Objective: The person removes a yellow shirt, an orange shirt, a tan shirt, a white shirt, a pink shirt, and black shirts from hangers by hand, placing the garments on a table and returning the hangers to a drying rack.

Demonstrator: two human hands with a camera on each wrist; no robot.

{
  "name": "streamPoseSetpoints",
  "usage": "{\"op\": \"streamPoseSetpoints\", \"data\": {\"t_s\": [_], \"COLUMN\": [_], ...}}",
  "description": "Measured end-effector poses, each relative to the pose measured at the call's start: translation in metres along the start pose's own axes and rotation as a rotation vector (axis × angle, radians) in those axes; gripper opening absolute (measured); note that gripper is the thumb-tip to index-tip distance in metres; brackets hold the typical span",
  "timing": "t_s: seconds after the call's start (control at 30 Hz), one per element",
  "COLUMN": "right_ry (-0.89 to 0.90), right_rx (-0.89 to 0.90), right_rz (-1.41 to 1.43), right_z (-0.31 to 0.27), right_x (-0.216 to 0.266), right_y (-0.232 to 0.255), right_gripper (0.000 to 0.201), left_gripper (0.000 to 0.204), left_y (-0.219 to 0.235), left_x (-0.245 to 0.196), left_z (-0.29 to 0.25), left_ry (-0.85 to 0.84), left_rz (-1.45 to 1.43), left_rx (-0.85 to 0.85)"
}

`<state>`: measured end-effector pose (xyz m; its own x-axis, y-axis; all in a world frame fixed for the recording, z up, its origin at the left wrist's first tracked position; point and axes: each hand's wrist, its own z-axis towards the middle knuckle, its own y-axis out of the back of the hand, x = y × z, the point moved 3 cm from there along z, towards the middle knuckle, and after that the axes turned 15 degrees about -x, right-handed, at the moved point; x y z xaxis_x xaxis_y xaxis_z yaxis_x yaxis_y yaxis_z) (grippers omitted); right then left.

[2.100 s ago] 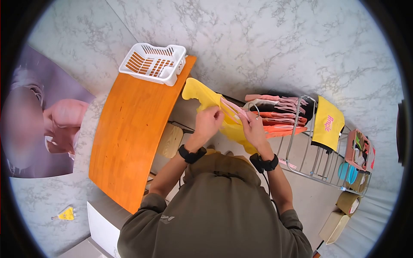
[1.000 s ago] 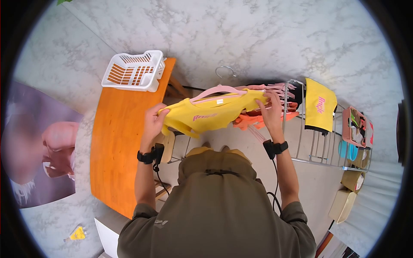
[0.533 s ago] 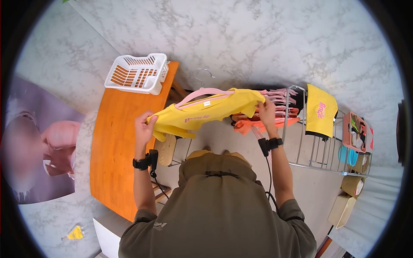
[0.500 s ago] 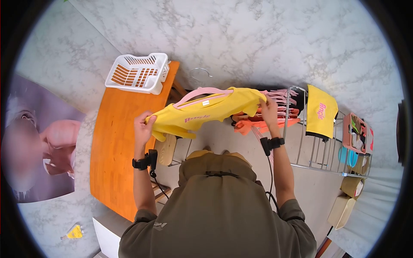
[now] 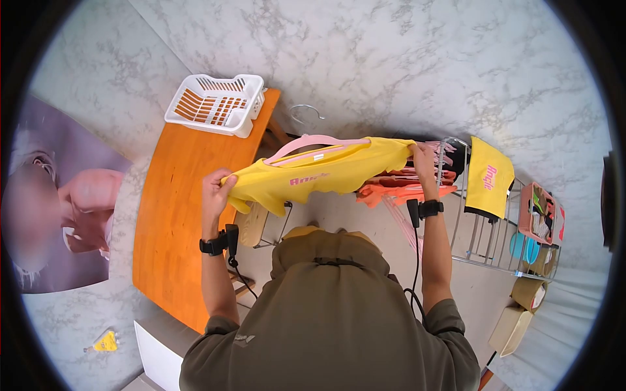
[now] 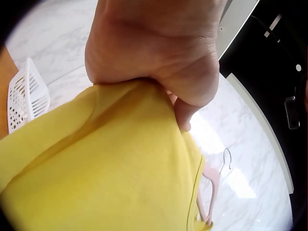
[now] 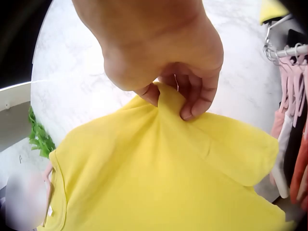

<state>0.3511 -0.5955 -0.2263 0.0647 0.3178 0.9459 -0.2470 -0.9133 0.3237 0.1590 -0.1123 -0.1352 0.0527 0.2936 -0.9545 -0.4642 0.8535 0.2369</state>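
Note:
A yellow T-shirt with pink lettering on its chest is stretched between both hands in the head view. Inside its neckline sits a pink hanger, whose metal hook points away from the body. My left hand grips the shirt at one shoulder; the cloth comes out from under the palm in the left wrist view. At the other shoulder my right hand pinches a fold of the cloth between thumb and fingers. The hanger's ends are hidden within the shirt.
To the right a metal rack bears several clothes on pink hangers. Folded yellow cloth lies over its top, beside a pink basket. A white basket stands on the wooden table at left, with a stool behind.
Both hands first worked close together at the hanger, then spread to the shirt's two shoulders. Lately the right hand has moved slightly right, and the shirt looks more stretched out.

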Motion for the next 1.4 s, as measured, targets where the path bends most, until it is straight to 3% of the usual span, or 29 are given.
{"op": "streamPoseSetpoints", "data": {"t_s": [0.07, 0.13, 0.23, 0.27, 0.3, 0.37, 0.4, 0.57, 0.63, 0.7, 0.73, 0.8, 0.9, 0.97, 1.03, 1.17, 1.23, 1.27, 1.4], "right_ry": [-0.027, 0.137, 0.132, 0.068, 0.062, 0.254, 0.190, 0.293, 0.291, -0.017, -0.043, -0.063, -0.171, -0.172, -0.005, 0.020, 0.176, 0.155, 0.211], "right_rx": [0.032, -0.009, -0.106, -0.047, -0.052, -0.002, 0.073, 0.037, 0.026, 0.112, 0.096, 0.267, 0.201, 0.203, 0.317, 0.286, 0.304, 0.295, 0.300], "right_rz": [-0.042, -0.044, -0.046, 0.008, 0.006, -0.281, -0.407, -0.734, -0.831, -0.980, -0.982, -1.091, -1.029, -1.073, -1.147, -1.304, -1.383, -1.380, -1.331], "right_z": [0.001, -0.013, -0.034, -0.041, -0.041, -0.043, -0.053, -0.103, -0.113, -0.129, -0.137, -0.149, -0.164, -0.181, -0.200, -0.223, -0.229, -0.232, -0.244], "right_x": [-0.011, -0.002, 0.011, 0.016, -0.002, -0.048, -0.052, -0.160, -0.171, -0.192, -0.198, -0.207, -0.215, -0.223, -0.225, -0.231, -0.231, -0.232, -0.238], "right_y": [-0.001, -0.007, -0.004, -0.004, -0.004, -0.007, -0.006, 0.002, 0.004, 0.010, 0.014, 0.012, 0.020, 0.024, 0.025, 0.033, 0.037, 0.038, 0.037], "right_gripper": [0.022, 0.025, 0.034, 0.037, 0.037, 0.041, 0.052, 0.055, 0.059, 0.053, 0.053, 0.042, 0.044, 0.039, 0.028, 0.017, 0.012, 0.012, 0.011], "left_gripper": [0.018, 0.018, 0.017, 0.017, 0.017, 0.017, 0.017, 0.017, 0.018, 0.018, 0.018, 0.018, 0.017, 0.019, 0.021, 0.018, 0.018, 0.018, 0.013], "left_y": [-0.004, -0.009, -0.016, -0.019, -0.021, -0.023, -0.025, -0.026, -0.029, -0.034, -0.037, -0.042, -0.046, -0.049, -0.051, -0.053, -0.065, -0.070, -0.138], "left_x": [0.002, 0.005, 0.011, 0.013, 0.015, 0.021, 0.025, 0.042, 0.047, 0.050, 0.049, 0.047, 0.058, 0.059, 0.056, 0.048, 0.032, 0.023, 0.012], "left_z": [0.001, 0.004, 0.005, 0.006, 0.007, 0.008, 0.009, 0.008, 0.012, 0.011, 0.009, 0.007, 0.005, 0.002, 0.000, -0.002, 0.003, 0.001, -0.033], "left_ry": [0.016, 0.027, -0.003, 0.000, 0.004, 0.003, -0.003, 0.036, 0.066, 0.011, 0.009, 0.045, 0.035, 0.022, 0.008, 0.000, -0.030, -0.043, -0.161], "left_rz": [0.000, -0.002, 0.027, 0.013, 0.000, -0.002, -0.003, 0.000, 0.001, 0.078, 0.075, 0.168, 0.216, 0.224, 0.231, 0.270, 0.279, 0.316, 0.367], "left_rx": [-0.006, -0.011, -0.007, -0.003, 0.002, 0.017, 0.023, 0.073, 0.108, 0.162, 0.191, 0.231, 0.303, 0.346, 0.393, 0.506, 0.550, 0.534, 0.542]}}
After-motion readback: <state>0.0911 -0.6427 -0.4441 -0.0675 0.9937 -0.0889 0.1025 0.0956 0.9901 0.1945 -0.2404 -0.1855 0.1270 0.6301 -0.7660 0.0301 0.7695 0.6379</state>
